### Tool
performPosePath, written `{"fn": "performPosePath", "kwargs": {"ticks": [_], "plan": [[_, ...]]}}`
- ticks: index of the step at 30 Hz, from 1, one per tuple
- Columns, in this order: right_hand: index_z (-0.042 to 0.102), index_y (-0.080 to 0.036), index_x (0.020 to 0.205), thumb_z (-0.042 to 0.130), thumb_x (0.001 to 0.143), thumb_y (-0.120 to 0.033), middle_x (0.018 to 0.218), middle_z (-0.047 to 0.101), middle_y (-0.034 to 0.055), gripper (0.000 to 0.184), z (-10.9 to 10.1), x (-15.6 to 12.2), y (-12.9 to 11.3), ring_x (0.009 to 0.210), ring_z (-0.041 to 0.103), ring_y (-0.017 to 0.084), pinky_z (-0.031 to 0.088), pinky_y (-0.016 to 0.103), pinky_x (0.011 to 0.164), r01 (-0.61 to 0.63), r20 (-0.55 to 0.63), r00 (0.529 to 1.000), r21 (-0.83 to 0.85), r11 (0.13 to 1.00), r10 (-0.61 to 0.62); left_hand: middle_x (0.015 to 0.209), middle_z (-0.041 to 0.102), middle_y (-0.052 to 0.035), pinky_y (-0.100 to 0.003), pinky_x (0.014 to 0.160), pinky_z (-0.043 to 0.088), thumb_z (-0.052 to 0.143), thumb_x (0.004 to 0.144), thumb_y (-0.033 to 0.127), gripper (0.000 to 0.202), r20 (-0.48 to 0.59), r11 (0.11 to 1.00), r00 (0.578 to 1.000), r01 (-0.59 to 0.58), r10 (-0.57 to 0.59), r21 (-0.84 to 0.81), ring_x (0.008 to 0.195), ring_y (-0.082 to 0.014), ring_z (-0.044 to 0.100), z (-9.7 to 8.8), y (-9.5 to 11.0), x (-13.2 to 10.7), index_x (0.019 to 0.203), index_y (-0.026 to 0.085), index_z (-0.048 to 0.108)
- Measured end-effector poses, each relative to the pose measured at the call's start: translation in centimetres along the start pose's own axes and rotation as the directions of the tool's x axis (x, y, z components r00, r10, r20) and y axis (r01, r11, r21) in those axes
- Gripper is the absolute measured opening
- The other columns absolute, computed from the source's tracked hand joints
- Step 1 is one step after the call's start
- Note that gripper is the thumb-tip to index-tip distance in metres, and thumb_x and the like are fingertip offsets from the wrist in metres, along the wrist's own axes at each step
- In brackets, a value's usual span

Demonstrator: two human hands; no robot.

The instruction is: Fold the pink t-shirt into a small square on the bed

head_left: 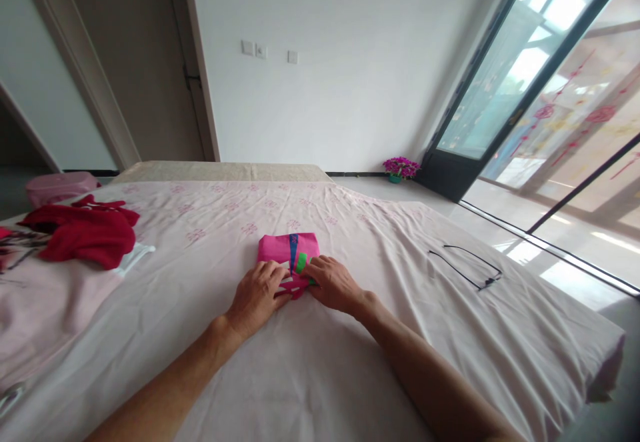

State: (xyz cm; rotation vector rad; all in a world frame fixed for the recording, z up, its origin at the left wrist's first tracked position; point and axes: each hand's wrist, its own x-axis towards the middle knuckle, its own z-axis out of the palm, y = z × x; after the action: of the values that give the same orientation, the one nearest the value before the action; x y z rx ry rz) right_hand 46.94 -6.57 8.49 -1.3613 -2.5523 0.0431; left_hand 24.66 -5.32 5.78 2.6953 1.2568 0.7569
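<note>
A bright pink folded cloth (277, 247), perhaps a garment, lies as a small bundle on the bed's pale sheet. It carries a dark blue stripe and green and white printed patches. At its near left corner, my left hand (256, 299) has its fingers curled onto the fabric. My right hand (334, 283) grips the near right corner, fingers bent over the green patch. The near edge looks bunched between the two hands. My fingers hide part of the print, and the underside of the cloth is out of sight.
Black-framed eyeglasses (470, 270) lie on the sheet (400, 249) to the right. Red clothing (93, 232) is heaped at the left, near a pink plastic stool (63, 189). Purple flowers (401, 166) stand on the floor by the glass door (500, 89).
</note>
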Motion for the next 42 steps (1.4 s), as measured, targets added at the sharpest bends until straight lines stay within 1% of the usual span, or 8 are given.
{"fn": "performPosePath", "kwargs": {"ticks": [8,15,19,22,26,29,34,42], "plan": [[0.062,-0.02,0.1,0.055,0.079,-0.011,0.094,0.059,0.0048,0.024,0.7,0.1,0.2,0.085,0.049,0.019,0.033,0.03,0.074,0.044,-0.122,0.991,-0.104,0.994,-0.056,0.102,0.059,-0.0054,-0.038,0.087,0.046,0.063,0.087,0.026,0.026,-0.026,0.987,0.999,-0.034,0.038,0.155,0.097,-0.0231,0.054,0.5,0.5,0.2,0.112,0.021,0.057],[0.063,-0.019,0.096,0.053,0.081,-0.01,0.093,0.06,0.0057,0.021,1.0,0.3,0.2,0.084,0.049,0.019,0.032,0.031,0.074,0.064,-0.117,0.99,-0.157,0.985,-0.083,0.095,0.061,-0.0072,-0.038,0.083,0.047,0.042,0.095,0.014,0.022,-0.032,0.962,0.998,-0.035,0.046,0.269,0.09,-0.0232,0.054,0.6,1.1,1.1,0.106,0.019,0.06],[0.065,-0.02,0.097,0.058,0.078,-0.013,0.093,0.063,0.0044,0.021,-0.6,-0.3,0.0,0.085,0.053,0.019,0.037,0.03,0.077,0.082,-0.02,0.996,-0.034,0.996,-0.083,0.095,0.063,-0.005,-0.034,0.084,0.047,0.053,0.087,0.013,0.017,0.034,0.993,0.999,0.0,-0.004,0.116,0.092,-0.0215,0.057,-0.4,1.0,0.7,0.098,0.021,0.063],[0.067,-0.022,0.103,0.059,0.085,-0.025,0.095,0.066,0.0028,0.02,-2.4,-0.5,0.7,0.089,0.058,0.018,0.041,0.03,0.083,0.032,0.025,0.999,0.152,0.988,-0.036,0.095,0.067,-0.0014,-0.029,0.081,0.049,0.061,0.085,0.029,0.01,0.094,0.988,0.993,0.078,-0.066,-0.136,0.091,-0.0182,0.062,-2.2,0.3,0.8,0.093,0.023,0.065],[0.061,-0.017,0.126,0.035,0.099,-0.026,0.124,0.064,0.0102,0.039,-3.4,1.1,1.6,0.112,0.058,0.021,0.043,0.034,0.097,-0.19,-0.137,0.962,0.288,0.938,0.237,0.103,0.072,-0.0046,-0.03,0.088,0.049,0.042,0.096,0.032,0.029,-0.069,0.965,0.98,0.17,-0.187,-0.197,0.097,-0.0178,0.066,-2.8,-0.4,2.7,0.098,0.021,0.068],[0.047,-0.007,0.142,0.033,0.097,-0.021,0.146,0.048,0.0175,0.049,-2.1,3.8,1.2,0.137,0.04,0.025,0.032,0.04,0.113,-0.284,-0.218,0.918,0.218,0.934,0.33,0.132,0.063,-0.0149,-0.038,0.108,0.04,0.037,0.096,0.024,0.038,-0.137,0.985,0.975,0.169,-0.173,-0.036,0.126,-0.0239,0.054,-0.7,-0.3,4.7,0.121,0.012,0.063],[0.032,-0.011,0.153,0.028,0.103,-0.035,0.158,0.032,0.0131,0.056,2.3,6.4,-0.5,0.148,0.022,0.023,0.022,0.042,0.12,-0.376,-0.094,0.917,0.113,0.92,0.387,0.146,0.048,-0.0232,-0.055,0.115,0.028,0.041,0.095,0.029,0.049,-0.047,0.948,0.962,0.273,-0.269,0.162,0.139,-0.033,0.04,3.4,-0.2,5.6,0.138,0.007,0.052],[0.025,-0.021,0.156,0.022,0.104,-0.048,0.163,0.019,0.0056,0.059,4.1,4.9,0.2,0.15,0.015,0.021,0.017,0.046,0.12,-0.427,0.036,0.903,-0.022,0.904,0.428,0.152,0.044,-0.0183,-0.053,0.113,0.032,0.036,0.097,0.034,0.055,-0.03,0.93,0.961,0.273,-0.274,0.247,0.143,-0.0328,0.034,3.6,-1.3,4.3,0.145,0.01,0.046]]}}
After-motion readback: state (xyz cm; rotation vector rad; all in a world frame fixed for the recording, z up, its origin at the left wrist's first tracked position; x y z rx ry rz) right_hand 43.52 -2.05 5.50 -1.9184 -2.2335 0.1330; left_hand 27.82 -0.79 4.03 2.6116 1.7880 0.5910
